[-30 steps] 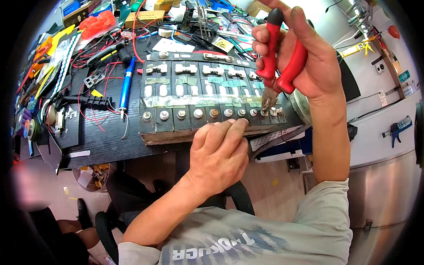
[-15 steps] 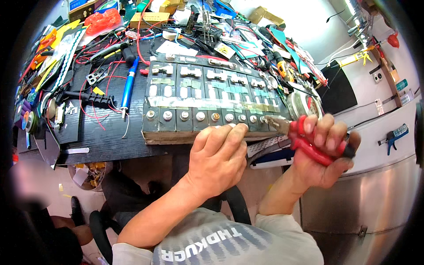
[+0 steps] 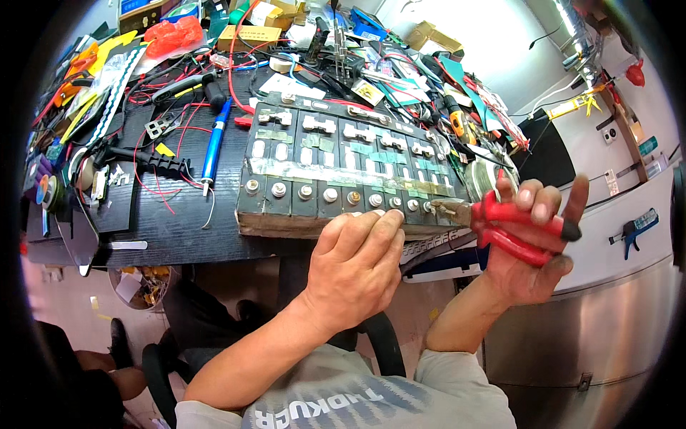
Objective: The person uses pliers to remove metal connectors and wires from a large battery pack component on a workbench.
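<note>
A battery pack (image 3: 343,151) of dark cells side by side lies at the table's front edge, with clear tape across it and a row of round terminals along the near side. My left hand (image 3: 354,268) is closed over its front edge, fingertips near the middle terminals; the thumb is hidden. In my right hand (image 3: 525,279) are red-handled pliers (image 3: 516,220), their handles spread apart and one finger pointing up off them. The jaws reach the right end of the terminal row; whether they grip a terminal I cannot tell.
Left of the pack lie a blue tube-shaped tool (image 3: 215,146) and loose red wires. Tools, cables, a red plastic bag (image 3: 174,36) and a cordless drill (image 3: 455,118) crowd the back. A waste bin (image 3: 146,289) stands below; another person's leg (image 3: 123,347) shows at lower left.
My right hand has loosened around the pliers: a finger has straightened upward and the handles look wider apart. My left hand stays at the pack's edge. The whole view has shifted slightly.
</note>
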Demonstrator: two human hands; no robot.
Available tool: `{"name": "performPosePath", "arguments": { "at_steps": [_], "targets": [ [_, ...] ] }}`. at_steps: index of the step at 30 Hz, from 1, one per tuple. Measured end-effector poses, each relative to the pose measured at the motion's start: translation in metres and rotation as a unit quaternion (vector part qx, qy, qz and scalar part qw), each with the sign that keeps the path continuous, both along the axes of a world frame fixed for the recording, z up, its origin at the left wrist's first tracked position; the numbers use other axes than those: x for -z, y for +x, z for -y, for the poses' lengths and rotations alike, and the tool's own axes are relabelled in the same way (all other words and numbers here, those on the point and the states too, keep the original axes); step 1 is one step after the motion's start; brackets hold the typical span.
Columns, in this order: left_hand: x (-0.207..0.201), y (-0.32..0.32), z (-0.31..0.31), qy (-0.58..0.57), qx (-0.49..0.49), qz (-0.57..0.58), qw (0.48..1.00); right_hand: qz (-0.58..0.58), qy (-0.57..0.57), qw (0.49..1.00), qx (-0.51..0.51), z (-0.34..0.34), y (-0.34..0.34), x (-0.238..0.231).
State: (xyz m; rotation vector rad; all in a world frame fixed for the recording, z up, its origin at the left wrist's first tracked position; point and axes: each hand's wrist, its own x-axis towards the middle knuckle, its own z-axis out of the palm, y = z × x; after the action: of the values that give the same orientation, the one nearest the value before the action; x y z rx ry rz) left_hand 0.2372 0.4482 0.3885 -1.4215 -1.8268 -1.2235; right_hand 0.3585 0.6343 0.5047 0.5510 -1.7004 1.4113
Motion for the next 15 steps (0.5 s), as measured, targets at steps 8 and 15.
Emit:
{"name": "performPosePath", "arguments": {
  "at_steps": [8,15],
  "targets": [
    [0.001,0.001,0.0,0.003,-0.003,0.002,1.0,0.183,-0.028,0.98,-0.074,-0.013,-0.035,-0.044],
    [-0.002,0.002,0.0,0.001,-0.006,0.0,1.0,0.265,-0.111,0.951,-0.112,-0.027,-0.063,-0.053]
  ]
}}
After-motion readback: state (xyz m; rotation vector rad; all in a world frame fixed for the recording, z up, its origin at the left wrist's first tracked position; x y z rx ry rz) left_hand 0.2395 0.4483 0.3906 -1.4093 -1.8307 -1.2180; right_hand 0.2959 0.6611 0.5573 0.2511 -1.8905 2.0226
